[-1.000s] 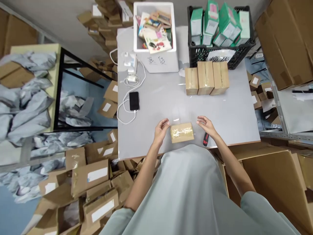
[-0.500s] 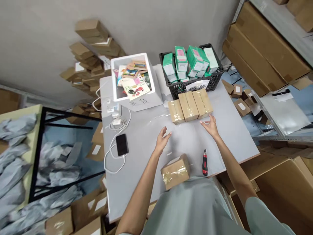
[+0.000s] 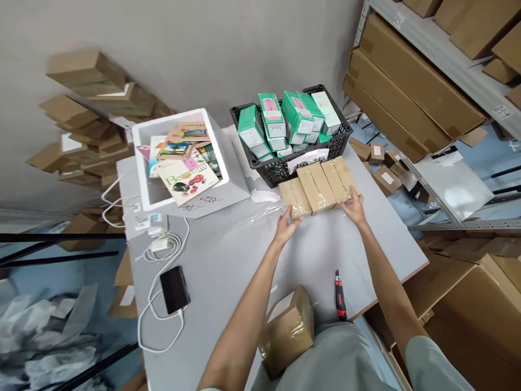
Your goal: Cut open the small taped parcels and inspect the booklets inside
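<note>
Three small brown cardboard boxes sealed with clear tape lie side by side on the grey table: the left box [image 3: 295,196], the middle box [image 3: 316,187] and the right box [image 3: 338,178]. My left hand [image 3: 286,228] is at the near left corner of the left box, fingers spread and seemingly touching it. At the near right corner of the right box, my right hand [image 3: 353,209] rests its spread fingertips. A larger taped carton [image 3: 288,328] stands tilted at the table's front, against my body. Right of it lies a red-and-black utility knife [image 3: 340,296].
Behind the boxes stands a black plastic crate [image 3: 277,175] of green-and-white boxes. A white foam box [image 3: 236,187] holding booklets is to its left. A phone [image 3: 175,289] lies by a white cable [image 3: 152,304]. Shelving [image 3: 427,32] with cartons rises at right.
Both hands have moved forward to the row of small boxes, the left one from the open tabletop. The view has shifted, and the larger carton appears turned and closer to my body.
</note>
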A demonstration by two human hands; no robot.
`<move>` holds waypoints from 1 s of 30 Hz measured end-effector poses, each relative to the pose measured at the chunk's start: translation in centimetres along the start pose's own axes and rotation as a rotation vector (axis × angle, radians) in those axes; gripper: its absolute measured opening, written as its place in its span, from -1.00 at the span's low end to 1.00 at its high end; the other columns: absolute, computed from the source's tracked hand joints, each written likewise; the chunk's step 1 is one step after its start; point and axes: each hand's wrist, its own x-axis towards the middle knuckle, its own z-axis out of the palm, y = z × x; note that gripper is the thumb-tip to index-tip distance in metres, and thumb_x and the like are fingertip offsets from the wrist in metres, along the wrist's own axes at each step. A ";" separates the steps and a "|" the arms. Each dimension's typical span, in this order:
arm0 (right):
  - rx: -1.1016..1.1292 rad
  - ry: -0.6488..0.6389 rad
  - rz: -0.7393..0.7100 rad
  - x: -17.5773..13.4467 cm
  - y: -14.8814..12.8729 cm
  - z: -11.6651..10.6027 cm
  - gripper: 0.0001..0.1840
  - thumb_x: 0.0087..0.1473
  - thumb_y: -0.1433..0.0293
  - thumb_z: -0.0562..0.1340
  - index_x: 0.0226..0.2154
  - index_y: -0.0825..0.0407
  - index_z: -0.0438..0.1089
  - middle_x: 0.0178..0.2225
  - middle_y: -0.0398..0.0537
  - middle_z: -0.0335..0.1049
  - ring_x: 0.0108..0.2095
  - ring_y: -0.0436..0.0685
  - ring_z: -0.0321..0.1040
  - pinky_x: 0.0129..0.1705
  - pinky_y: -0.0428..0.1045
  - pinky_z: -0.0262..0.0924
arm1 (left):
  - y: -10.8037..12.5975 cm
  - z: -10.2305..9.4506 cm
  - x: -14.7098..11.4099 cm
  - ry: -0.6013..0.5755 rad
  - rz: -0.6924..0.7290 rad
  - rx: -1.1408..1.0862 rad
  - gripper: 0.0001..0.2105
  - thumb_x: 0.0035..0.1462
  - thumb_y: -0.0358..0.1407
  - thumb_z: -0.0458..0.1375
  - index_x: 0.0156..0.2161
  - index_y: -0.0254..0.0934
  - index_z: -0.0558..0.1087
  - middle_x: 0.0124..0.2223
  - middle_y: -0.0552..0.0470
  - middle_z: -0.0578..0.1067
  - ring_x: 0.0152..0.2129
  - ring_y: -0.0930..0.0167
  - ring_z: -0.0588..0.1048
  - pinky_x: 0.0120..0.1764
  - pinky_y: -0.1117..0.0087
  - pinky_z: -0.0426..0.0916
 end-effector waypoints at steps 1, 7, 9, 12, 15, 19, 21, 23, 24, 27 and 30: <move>0.005 0.005 0.001 0.8 0.5 -0.9 0.38 -0.12 -0.19 0.52 0.59 -0.10 0.06 0.60 0.31 -0.13 -0.13 0.27 0.63 0.38 0.38 0.33 | 0.7 0.9 0.6 0.005 -0.031 0.010 -0.12 0.11 0.06 0.47 0.49 0.01 0.34 0.56 -0.06 0.30 0.60 -0.02 0.00 0.57 -0.06 -0.06; 0.026 0.003 0.003 3.7 0.3 -3.0 0.44 -0.15 -0.15 0.53 0.61 -0.02 0.01 0.63 0.35 -0.24 0.18 0.42 0.54 0.44 0.40 0.24 | 5.0 3.8 3.0 0.069 -0.190 0.105 -0.14 0.02 -0.13 0.55 0.42 -0.14 0.44 0.50 -0.15 0.39 0.60 -0.17 -0.09 0.56 -0.16 -0.12; 0.034 0.020 0.014 3.6 -0.4 -2.8 0.46 -0.17 -0.17 0.53 0.60 0.00 0.01 0.64 0.39 -0.32 0.27 0.47 0.47 0.44 0.38 0.23 | 5.8 3.6 2.6 0.071 -0.196 0.119 -0.13 0.00 -0.12 0.56 0.42 -0.14 0.44 0.53 -0.20 0.35 0.60 -0.15 -0.08 0.56 -0.18 -0.13; 0.021 0.083 0.055 1.4 -0.5 -2.6 0.50 -0.11 -0.25 0.46 0.63 0.00 -0.16 0.65 0.42 -0.38 0.20 0.39 0.53 0.41 0.28 0.30 | 5.4 2.3 -0.2 0.076 -0.149 0.194 0.03 -0.04 0.00 0.56 0.51 -0.11 0.31 0.64 -0.24 0.05 0.61 -0.16 -0.12 0.55 -0.19 -0.14; -0.098 0.060 0.094 -4.1 1.9 -2.4 0.51 -0.06 -0.27 0.41 0.62 0.12 -0.23 0.57 0.51 -0.07 0.09 0.32 0.58 0.33 0.20 0.38 | 2.5 -0.6 -6.1 0.064 -0.076 0.279 0.12 0.11 0.16 0.43 0.62 -0.16 0.07 0.67 -0.26 -0.08 0.61 -0.15 -0.19 0.56 -0.19 -0.16; -0.332 -0.197 0.162 -15.5 7.2 -2.3 0.24 -0.01 -0.26 0.38 0.47 0.11 0.12 0.29 0.34 0.42 0.01 0.35 0.60 0.14 0.22 0.50 | -3.1 -5.3 -17.3 0.159 -0.171 0.279 0.08 0.19 0.35 0.24 0.62 -0.18 0.06 0.65 -0.23 0.07 0.61 -0.11 -0.16 0.57 -0.17 -0.13; -0.453 -0.316 0.209 -21.1 9.2 -2.6 0.06 0.02 -0.20 0.42 0.34 0.10 0.26 0.17 0.28 0.53 0.05 0.39 0.60 0.14 0.22 0.48 | -5.2 -6.8 -23.1 0.218 -0.269 0.267 0.12 0.15 0.42 0.22 0.60 -0.20 0.10 0.63 -0.26 0.12 0.61 -0.12 -0.11 0.58 -0.15 -0.08; -0.577 -0.393 0.258 -25.3 10.2 -2.9 -0.10 0.08 -0.13 0.45 0.24 0.11 0.33 0.13 0.31 0.56 0.15 0.44 0.57 0.17 0.18 0.43 | -6.2 -7.3 -27.9 0.259 -0.328 0.261 0.13 0.15 0.45 0.18 0.60 -0.23 0.11 0.63 -0.28 0.12 0.61 -0.12 -0.08 0.57 -0.15 -0.07; -0.635 -0.420 0.278 -26.8 10.4 -2.9 -0.16 0.12 -0.10 0.45 0.22 0.11 0.34 0.14 0.33 0.56 0.18 0.44 0.55 0.18 0.17 0.41 | -6.3 -7.2 -29.9 0.274 -0.335 0.261 0.12 0.16 0.45 0.17 0.60 -0.24 0.10 0.63 -0.28 0.11 0.61 -0.12 -0.08 0.57 -0.16 -0.07; -0.784 -0.473 0.294 -28.8 10.0 -2.2 -0.29 0.24 -0.07 0.40 0.18 0.08 0.36 0.17 0.31 0.54 0.20 0.42 0.54 0.15 0.13 0.39 | -5.2 -5.6 -33.9 0.304 -0.280 0.292 0.10 0.20 0.42 0.18 0.61 -0.20 0.05 0.64 -0.28 0.08 0.61 -0.11 -0.11 0.57 -0.20 -0.08; -0.888 -0.477 0.225 -28.8 9.0 -1.1 -0.41 0.32 -0.01 0.36 0.16 0.08 0.40 0.19 0.30 0.53 0.20 0.40 0.54 0.13 0.11 0.38 | -2.9 -3.0 -35.4 0.297 -0.170 0.372 0.12 0.17 0.39 0.26 0.63 -0.12 -0.01 0.66 -0.29 0.00 0.62 -0.12 -0.19 0.55 -0.28 -0.15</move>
